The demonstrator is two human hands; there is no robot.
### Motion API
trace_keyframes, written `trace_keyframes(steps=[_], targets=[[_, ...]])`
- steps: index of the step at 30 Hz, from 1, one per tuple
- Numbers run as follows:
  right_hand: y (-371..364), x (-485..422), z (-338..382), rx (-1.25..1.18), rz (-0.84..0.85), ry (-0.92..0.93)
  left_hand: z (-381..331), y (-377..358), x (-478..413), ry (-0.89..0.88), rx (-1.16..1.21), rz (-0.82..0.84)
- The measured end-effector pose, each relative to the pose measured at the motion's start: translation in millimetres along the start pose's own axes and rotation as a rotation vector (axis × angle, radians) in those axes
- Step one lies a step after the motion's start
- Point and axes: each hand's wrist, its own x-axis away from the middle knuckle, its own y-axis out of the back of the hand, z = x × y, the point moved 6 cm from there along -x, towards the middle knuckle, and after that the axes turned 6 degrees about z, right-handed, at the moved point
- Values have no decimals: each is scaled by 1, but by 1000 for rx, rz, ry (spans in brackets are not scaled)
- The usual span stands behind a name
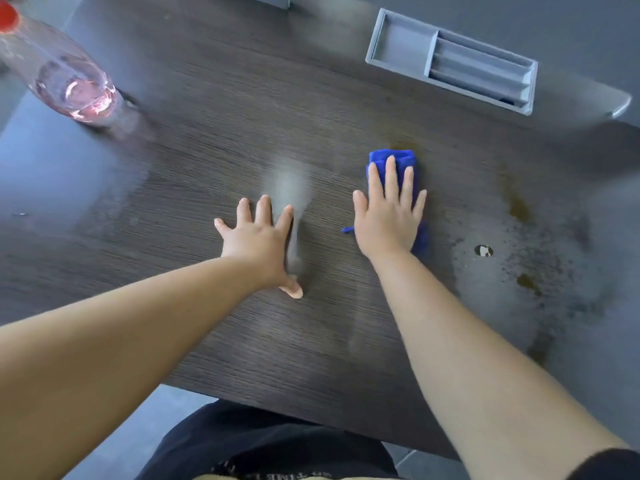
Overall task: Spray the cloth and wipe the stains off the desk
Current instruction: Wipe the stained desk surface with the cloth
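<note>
Cloth (393,159), blue and folded, lies on the dark wood-grain desk (207,161), right of centre. The right hand (388,220) is flat on top of it, fingers straight and spread, pressing down, gripping nothing. The cloth's far edge pokes out past the fingertips, right at a brownish smear (403,146). The left hand (258,242) sits just beside it, palm down on bare desk, fingers splayed, holding nothing. Off to the right, brown stains (519,207) and dark speckles scatter across the surface, apart from the cloth. Far left stands a clear bottle (69,81) with a red cap (8,13), blurred, with what looks like pinkish liquid low inside. At the back sits a grey compartment tray (377,39).
</note>
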Motion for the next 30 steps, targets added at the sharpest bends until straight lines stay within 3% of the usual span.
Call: trace_keyframes(steps=[1,5,7,9,14,16,20,22,24,28,30], targets=[[-2,8,6,20,-7,54,0,-1,0,5,3,3],[-11,67,-8,162,23,569,-1,3,-1,11,66,-13],[-9,72,-31,171,36,638,0,14,-2,-20,98,-61],[-2,48,-40,144,26,538,1,30,-9,-49,83,-137],[13,-26,-21,-41,53,-29,21,56,-37,87,151,-158],[7,-16,-7,17,66,11,27,53,-42,121,174,-104],[-6,55,-8,103,61,437,27,51,-45,115,193,-86],[-6,58,-22,121,66,531,26,51,-45,120,198,-78],[1,26,-29,107,46,450,26,53,-46,131,189,-72],[18,-58,-14,-17,50,4,25,53,-48,139,206,-59],[15,-67,4,-23,69,-54,25,53,-48,144,201,-54]])
